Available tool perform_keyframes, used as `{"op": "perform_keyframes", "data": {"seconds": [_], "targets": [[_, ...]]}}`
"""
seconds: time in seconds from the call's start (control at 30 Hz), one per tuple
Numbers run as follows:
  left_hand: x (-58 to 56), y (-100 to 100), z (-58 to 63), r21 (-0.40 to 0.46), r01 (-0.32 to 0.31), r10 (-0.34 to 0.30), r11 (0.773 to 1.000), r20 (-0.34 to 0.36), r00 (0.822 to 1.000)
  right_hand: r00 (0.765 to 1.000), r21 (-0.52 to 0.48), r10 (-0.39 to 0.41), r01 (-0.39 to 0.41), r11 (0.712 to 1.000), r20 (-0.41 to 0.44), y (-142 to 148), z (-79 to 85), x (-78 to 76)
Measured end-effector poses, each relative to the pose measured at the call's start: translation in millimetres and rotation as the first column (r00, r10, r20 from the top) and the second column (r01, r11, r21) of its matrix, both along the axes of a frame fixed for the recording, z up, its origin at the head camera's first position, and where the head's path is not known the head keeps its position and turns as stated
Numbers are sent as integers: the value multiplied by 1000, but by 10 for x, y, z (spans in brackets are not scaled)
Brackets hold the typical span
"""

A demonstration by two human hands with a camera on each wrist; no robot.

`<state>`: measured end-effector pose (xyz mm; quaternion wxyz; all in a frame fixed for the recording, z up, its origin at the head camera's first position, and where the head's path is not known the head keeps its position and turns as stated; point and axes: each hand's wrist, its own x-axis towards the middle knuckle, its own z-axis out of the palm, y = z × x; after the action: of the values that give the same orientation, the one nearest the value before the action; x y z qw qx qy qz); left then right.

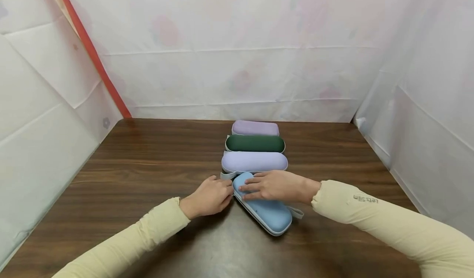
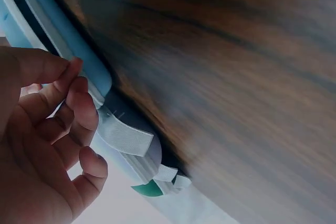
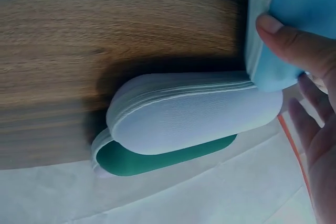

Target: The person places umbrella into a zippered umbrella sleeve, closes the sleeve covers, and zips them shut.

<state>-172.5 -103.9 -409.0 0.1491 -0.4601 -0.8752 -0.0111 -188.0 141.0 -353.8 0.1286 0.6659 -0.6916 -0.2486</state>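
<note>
A light blue zip-up glasses case [image 1: 272, 214] lies slanted on the table, its far end against the lavender case [image 1: 254, 161]. My right hand [image 1: 279, 186] holds it from above, thumb [image 3: 283, 38] on one edge and fingers across the top. At the far left side of the case is my left hand [image 1: 211, 196]. Its thumb and index finger pinch together at the zipper [image 2: 97, 95]; the pull itself is hidden by them. A dark gap shows between the pale zipper bands. The other left fingers curl loosely.
Beyond the lavender case lie a dark green case [image 1: 255, 143] and a mauve case [image 1: 255, 128], in a row toward the back. A grey wrist strap [image 1: 296, 213] sticks out at the blue case's right. Pale sheeting [image 1: 222, 76] hangs behind the brown wooden table [image 1: 140, 167].
</note>
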Motion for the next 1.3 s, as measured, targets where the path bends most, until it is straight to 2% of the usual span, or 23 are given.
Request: {"op": "perform_keyframes", "data": {"seconds": [0.2, 0.5, 0.83, 1.1, 1.3], "targets": [[-13, 0, 10, -2, 7, -7, 1000, -22, 1000, 992, -24, -59, 62, 998, 108, -36, 31, 20], [-6, 12, 2, 16, -2, 2, 1000, -16, 1000, 989, -49, -106, 111, 993, 105, -122, 52, 66], [4, 31, -12, 7, 3, -3, 1000, -7, 1000, 969, -71, -195, 208, 976, 153, -194, 68, 138], [41, 41, 3, -19, 13, -13, 1000, -9, 1000, 944, -22, -288, 295, 955, 160, -291, 89, 168], [65, 41, 13, -26, 19, -18, 999, 14, 1000, 915, 14, -378, 380, 925, 141, -339, 110, 179]]}}
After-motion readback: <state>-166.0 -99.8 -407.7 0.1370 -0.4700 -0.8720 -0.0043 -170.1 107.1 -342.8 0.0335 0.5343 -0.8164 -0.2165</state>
